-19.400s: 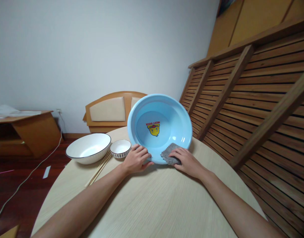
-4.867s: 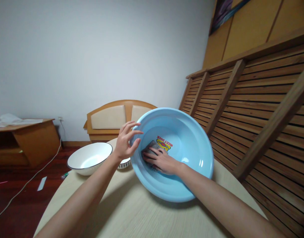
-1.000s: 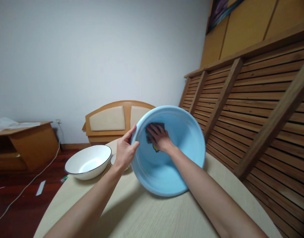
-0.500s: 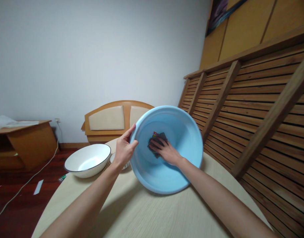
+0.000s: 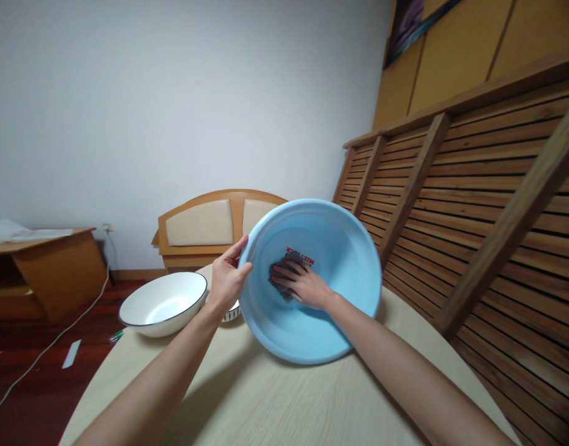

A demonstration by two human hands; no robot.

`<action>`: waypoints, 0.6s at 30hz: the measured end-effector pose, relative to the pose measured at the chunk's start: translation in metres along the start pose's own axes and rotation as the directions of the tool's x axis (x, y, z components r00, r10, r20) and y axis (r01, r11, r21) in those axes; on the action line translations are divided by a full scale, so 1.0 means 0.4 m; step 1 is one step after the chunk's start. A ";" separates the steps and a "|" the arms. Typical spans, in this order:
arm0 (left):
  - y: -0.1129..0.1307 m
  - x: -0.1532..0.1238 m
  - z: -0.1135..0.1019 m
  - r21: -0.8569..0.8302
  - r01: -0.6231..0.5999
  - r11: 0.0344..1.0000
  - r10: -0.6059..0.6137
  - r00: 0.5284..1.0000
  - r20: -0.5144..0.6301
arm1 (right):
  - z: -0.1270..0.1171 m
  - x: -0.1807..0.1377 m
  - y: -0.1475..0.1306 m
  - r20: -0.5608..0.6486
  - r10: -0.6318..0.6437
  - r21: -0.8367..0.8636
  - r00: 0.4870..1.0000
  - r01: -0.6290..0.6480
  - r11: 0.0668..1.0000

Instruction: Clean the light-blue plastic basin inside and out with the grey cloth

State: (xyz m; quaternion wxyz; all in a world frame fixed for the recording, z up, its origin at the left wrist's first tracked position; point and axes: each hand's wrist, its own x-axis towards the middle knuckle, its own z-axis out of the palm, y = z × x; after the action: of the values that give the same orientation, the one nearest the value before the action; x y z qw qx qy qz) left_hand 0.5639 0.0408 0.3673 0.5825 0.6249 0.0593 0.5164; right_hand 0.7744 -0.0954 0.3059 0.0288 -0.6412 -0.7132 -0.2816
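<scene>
Cloth [image 5: 290, 256] lies directly under R hand [image 5: 305, 286], against the bottom of the basin [image 5: 358, 272], a bit L of its centre. R hand's fingers are apart, laid flat over it; that forearm crosses the basin's lower R rim. L hand [image 5: 229, 275] is clamped on the L rim, thumb in front. Basin is tilted, mouth to the person, lower edge prob. on the counter [image 5: 284, 409]; round, so no clear long axis.

Materials: basin smooth lt-blue, looks plastic, w/ red lettering [image 5: 309, 259] partly hidden. Cloth dark grey, fuzzy, crumpled. Counter pale w/ wood grain, curved edge. Further L: lg. bowl [image 5: 166, 297], glossy white, dark-rimmed; sm. bowl [image 5: 232, 312], dark-marked, partly behind L hand.
</scene>
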 end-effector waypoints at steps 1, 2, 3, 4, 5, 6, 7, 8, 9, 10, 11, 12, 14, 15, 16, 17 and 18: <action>0.001 0.002 0.001 -0.010 0.011 1.000 -0.011 1.000 -0.004 | -0.005 0.013 0.005 0.001 0.047 -0.005 0.999 -0.047 0.999; 0.003 0.003 0.002 -0.018 0.023 1.000 -0.023 1.000 -0.009 | -0.010 0.025 0.011 0.002 0.095 -0.011 0.995 -0.095 0.995; 0.005 0.005 0.003 -0.025 0.033 0.999 -0.033 0.999 -0.016 | -0.015 0.037 0.019 0.003 0.142 -0.017 0.990 -0.142 0.990; 0.008 0.007 0.004 -0.033 0.042 0.999 -0.042 0.999 -0.024 | -0.021 0.048 0.027 0.004 0.187 -0.021 0.982 -0.186 0.982; 0.011 0.008 0.005 -0.042 0.050 0.998 -0.051 0.998 -0.033 | -0.026 0.059 0.037 0.005 0.232 -0.022 0.973 -0.231 0.973; 0.016 0.010 0.005 -0.053 0.060 0.997 -0.062 0.997 -0.042 | -0.031 0.068 0.047 0.007 0.278 -0.021 0.961 -0.278 0.960; 0.020 0.012 0.005 -0.066 0.073 0.995 -0.077 0.996 -0.050 | -0.037 0.076 0.057 0.009 0.328 -0.018 0.945 -0.328 0.945; 0.025 0.013 0.005 -0.079 0.092 0.993 -0.096 0.994 -0.054 | -0.042 0.083 0.067 0.012 0.380 -0.014 0.925 -0.380 0.925; 0.030 0.015 0.005 -0.093 0.116 0.989 -0.121 0.991 -0.057 | -0.046 0.089 0.074 0.017 0.427 -0.008 0.904 -0.427 0.904; 0.034 0.016 0.005 -0.103 0.142 0.984 -0.149 0.987 -0.058 | -0.049 0.093 0.080 0.024 0.464 -0.001 0.885 -0.464 0.886; 0.038 0.016 0.005 -0.108 0.165 0.980 -0.172 0.983 -0.063 | -0.050 0.096 0.084 0.035 0.492 0.006 0.870 -0.492 0.870; 0.042 0.017 0.005 -0.107 0.179 0.978 -0.187 0.980 -0.069 | -0.049 0.098 0.085 0.046 0.511 0.012 0.858 -0.512 0.859; 0.046 0.016 0.007 -0.093 0.189 0.978 -0.197 0.976 -0.088 | -0.042 0.099 0.081 0.082 0.519 0.020 0.851 -0.522 0.853; 0.047 0.016 0.008 -0.084 0.192 0.978 -0.200 0.975 -0.101 | -0.036 0.097 0.077 0.112 0.505 0.024 0.856 -0.510 0.860; 0.047 0.016 0.009 -0.076 0.198 0.977 -0.206 0.971 -0.117 | -0.030 0.095 0.072 0.151 0.480 0.029 0.864 -0.490 0.871; 0.046 0.016 0.010 -0.071 0.209 0.975 -0.217 0.967 -0.134 | -0.024 0.091 0.066 0.199 0.444 0.036 0.873 -0.460 0.887; 0.045 0.016 0.010 -0.067 0.220 0.973 -0.228 0.962 -0.152 | -0.019 0.086 0.061 0.247 0.400 0.044 0.883 -0.422 0.906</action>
State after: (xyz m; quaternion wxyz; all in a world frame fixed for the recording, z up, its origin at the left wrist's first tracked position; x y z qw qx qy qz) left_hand 0.5602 0.0366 0.3859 0.6459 0.5566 0.1629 0.4964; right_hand 0.7884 -0.0673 0.3351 0.0352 -0.8041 -0.5722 -0.1576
